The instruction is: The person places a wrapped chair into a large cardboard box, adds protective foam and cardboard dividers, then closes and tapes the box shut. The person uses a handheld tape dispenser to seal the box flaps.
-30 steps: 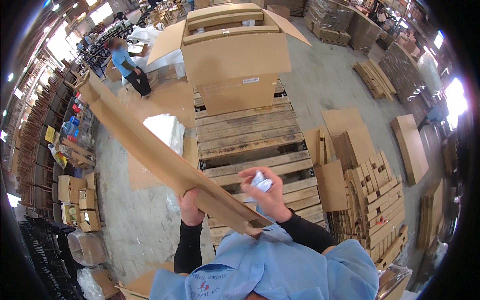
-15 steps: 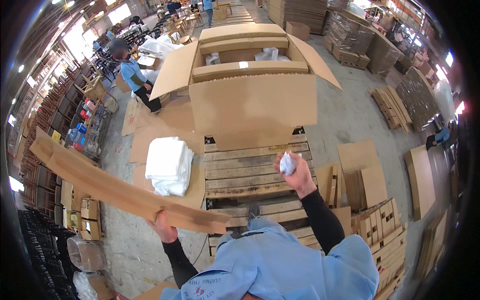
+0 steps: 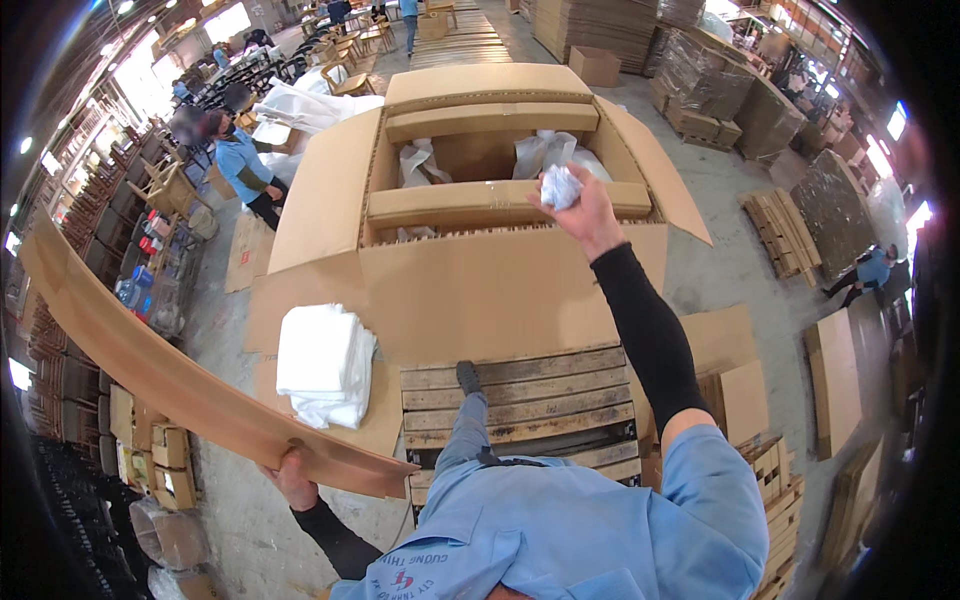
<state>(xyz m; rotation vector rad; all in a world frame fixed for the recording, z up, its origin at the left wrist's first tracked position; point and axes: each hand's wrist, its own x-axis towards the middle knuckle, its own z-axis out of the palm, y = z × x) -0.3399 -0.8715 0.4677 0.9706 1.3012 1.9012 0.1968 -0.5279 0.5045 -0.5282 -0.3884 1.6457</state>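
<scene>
My left hand [image 3: 291, 478] grips a long flat cardboard strip [image 3: 150, 365] that runs up and to the left past the frame's edge. My right hand [image 3: 585, 210] is stretched forward, closed around a small crumpled white wad [image 3: 560, 186], above the front rim of a large open cardboard box [image 3: 470, 290]. Inside the box lie cardboard cross pieces and white wrapped items [image 3: 545, 150]. My foot [image 3: 468, 377] rests on a wooden pallet [image 3: 530, 400] in front of the box.
A stack of folded white sheets [image 3: 325, 365] lies on cardboard left of the pallet. Flat cardboard pieces [image 3: 835, 385] and stacks sit on the right. A person in blue [image 3: 240, 165] stands at the back left near chairs; another [image 3: 870, 270] crouches at the right.
I have stepped closer to the box. My right hand with the white wad has reached forward over the box's rim. The cardboard strip has swung lower and further left.
</scene>
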